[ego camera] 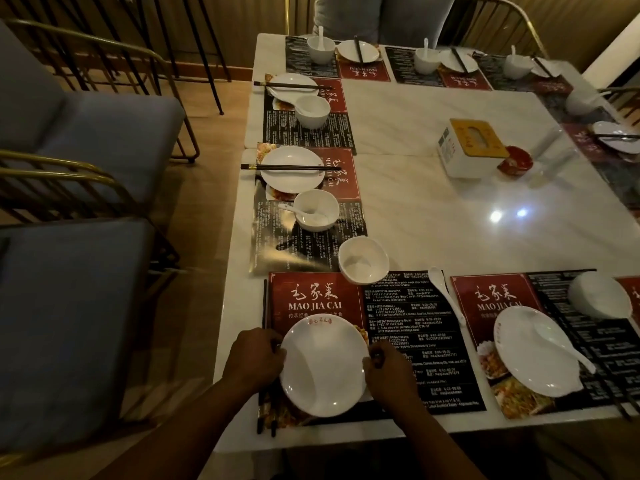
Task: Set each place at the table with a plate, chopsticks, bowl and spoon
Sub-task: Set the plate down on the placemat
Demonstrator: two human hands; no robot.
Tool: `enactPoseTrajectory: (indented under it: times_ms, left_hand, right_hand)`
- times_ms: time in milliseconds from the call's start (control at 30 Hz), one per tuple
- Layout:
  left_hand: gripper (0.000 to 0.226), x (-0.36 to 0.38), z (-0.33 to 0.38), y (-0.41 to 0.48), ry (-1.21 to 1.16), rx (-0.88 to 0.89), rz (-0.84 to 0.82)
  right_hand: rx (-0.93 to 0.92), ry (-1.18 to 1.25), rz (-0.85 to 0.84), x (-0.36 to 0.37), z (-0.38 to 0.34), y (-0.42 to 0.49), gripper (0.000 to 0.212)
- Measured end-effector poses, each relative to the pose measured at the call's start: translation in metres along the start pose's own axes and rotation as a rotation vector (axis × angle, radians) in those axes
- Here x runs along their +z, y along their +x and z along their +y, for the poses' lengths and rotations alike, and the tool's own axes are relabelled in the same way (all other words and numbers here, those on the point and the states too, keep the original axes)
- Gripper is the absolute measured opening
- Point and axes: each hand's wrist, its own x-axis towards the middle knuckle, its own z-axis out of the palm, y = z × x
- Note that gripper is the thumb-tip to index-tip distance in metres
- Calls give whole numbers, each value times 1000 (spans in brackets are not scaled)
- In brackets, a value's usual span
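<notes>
My left hand (254,358) and right hand (388,370) grip opposite rims of the plate (322,368); I should set it level on the placemat (415,341), beside the chopsticks (264,303).

White plate (323,365) lies flat beside dark chopsticks (264,306).

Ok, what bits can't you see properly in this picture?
Head view only.
Chopsticks: left hand covers their middle.
Placemat print: too small to read.
Far-right plate: blurred, cut by the right edge.
Person at the far end: cut off by top edge.
</notes>
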Motion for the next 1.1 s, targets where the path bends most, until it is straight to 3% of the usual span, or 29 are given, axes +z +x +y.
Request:
enactPoseTrajectory:
  times_ms: [1100]
  left_hand:
    - [22,3,-10,-1,-35,-5,54]
  right_hand:
    - [-38,-58,-27,-1,-1,6,15]
